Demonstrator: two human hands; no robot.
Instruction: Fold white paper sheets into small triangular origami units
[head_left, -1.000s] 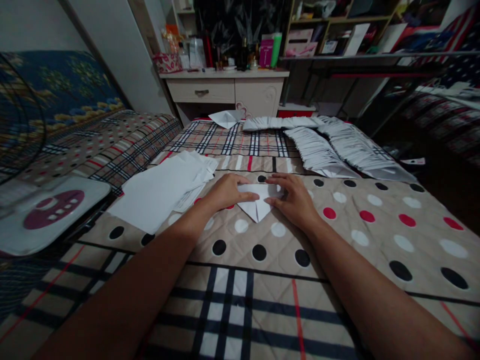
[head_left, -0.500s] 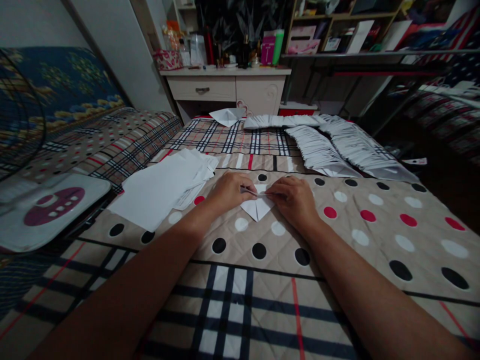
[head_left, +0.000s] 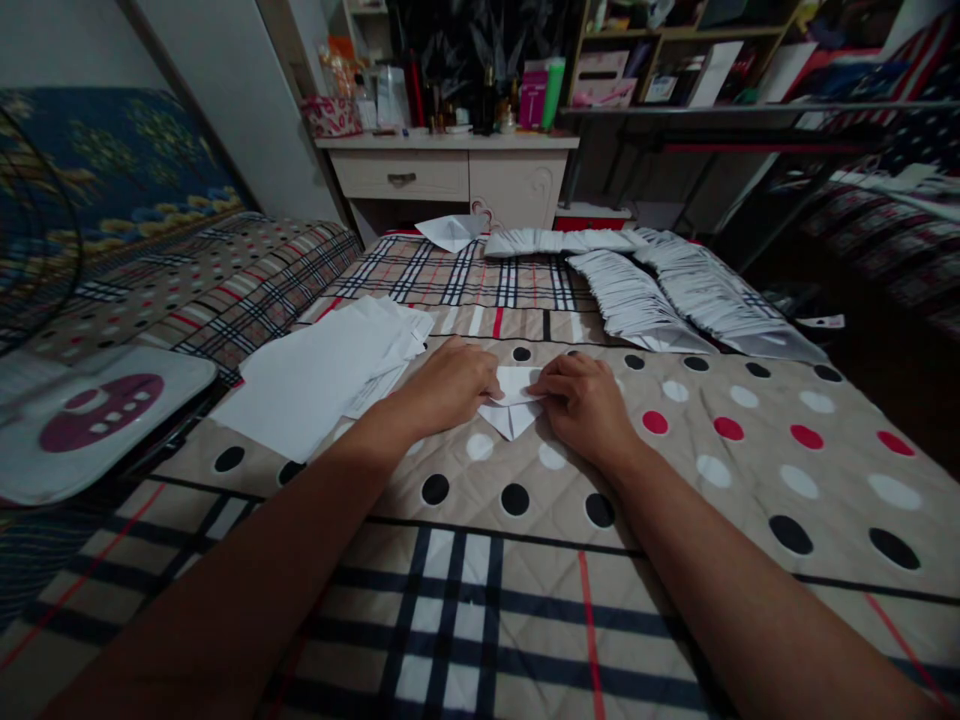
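Folded paper [head_left: 517,384] lies on the bed [head_left: 667,520] between left hand [head_left: 456,384] and right hand [head_left: 586,402], each grip pinching and covering one end. Loose sheets [head_left: 307,368] lie left; paper stacks [head_left: 641,302] lie beyond, right.

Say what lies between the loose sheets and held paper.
In the head view, the left hand, over dotted bedspread, lies between the sheets and held paper.

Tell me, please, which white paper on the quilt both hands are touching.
The small folded paper, its point toward the camera, between left hand and right hand; the loose sheets lie left of it, the folded stacks farther off.
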